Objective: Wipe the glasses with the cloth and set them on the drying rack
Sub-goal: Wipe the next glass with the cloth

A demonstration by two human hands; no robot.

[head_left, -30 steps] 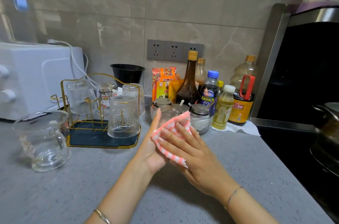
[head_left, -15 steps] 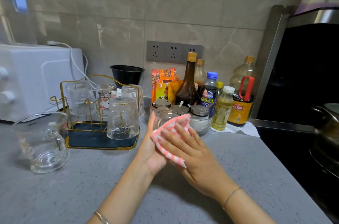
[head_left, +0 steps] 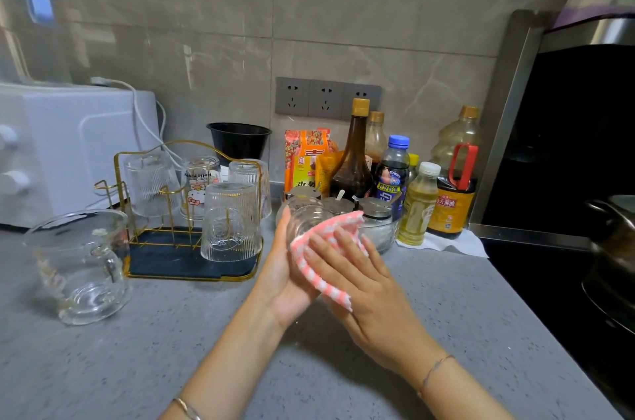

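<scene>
Fingers of left hand (head_left: 280, 272) cupped round a smooth clear glass (head_left: 305, 218), right hand (head_left: 364, 289) flat on pink checked cloth (head_left: 307, 265).

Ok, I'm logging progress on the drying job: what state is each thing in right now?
glass, off the counter, held in the left hand
cloth, pressed on the glass by the right hand, fingers straight
drying rack, upright, four glasses on it
rack glasses, all upside down
pitcher, upright on the counter
wall sockets, nothing plugged in
</scene>
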